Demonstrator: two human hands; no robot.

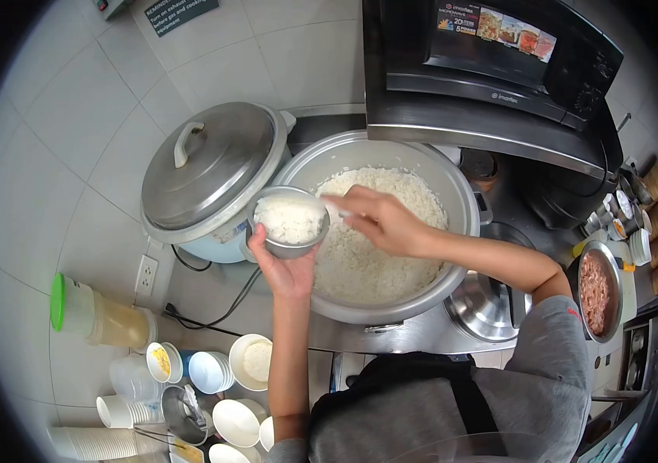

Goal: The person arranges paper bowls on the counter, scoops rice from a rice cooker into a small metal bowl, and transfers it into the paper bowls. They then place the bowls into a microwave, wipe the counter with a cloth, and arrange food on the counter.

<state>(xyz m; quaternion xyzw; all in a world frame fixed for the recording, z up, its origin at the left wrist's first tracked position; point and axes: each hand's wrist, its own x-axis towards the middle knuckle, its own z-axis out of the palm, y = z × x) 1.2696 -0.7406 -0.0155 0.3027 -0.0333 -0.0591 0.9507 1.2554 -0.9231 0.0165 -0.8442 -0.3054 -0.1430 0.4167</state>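
Note:
My left hand (286,266) grips a small metal bowl (292,248) from below, with the thumb up its side. White cooked rice (289,218) fills the bowl to about its rim. At the bowl's right edge is my right hand (381,220), its fingers curled and slightly blurred; a pale thing shows at the fingertips, but I cannot tell what it is. Both hands are over a large round pot (464,266), which holds a wide bed of cooked rice (390,270).
A lidded rice cooker (217,166) stands left of the pot, and a microwave (498,62) sits on a shelf behind. Paper bowls (236,423) and a green-lidded container (86,309) are at lower left. A metal lid (483,309) and a pan of pinkish meat (595,293) lie right.

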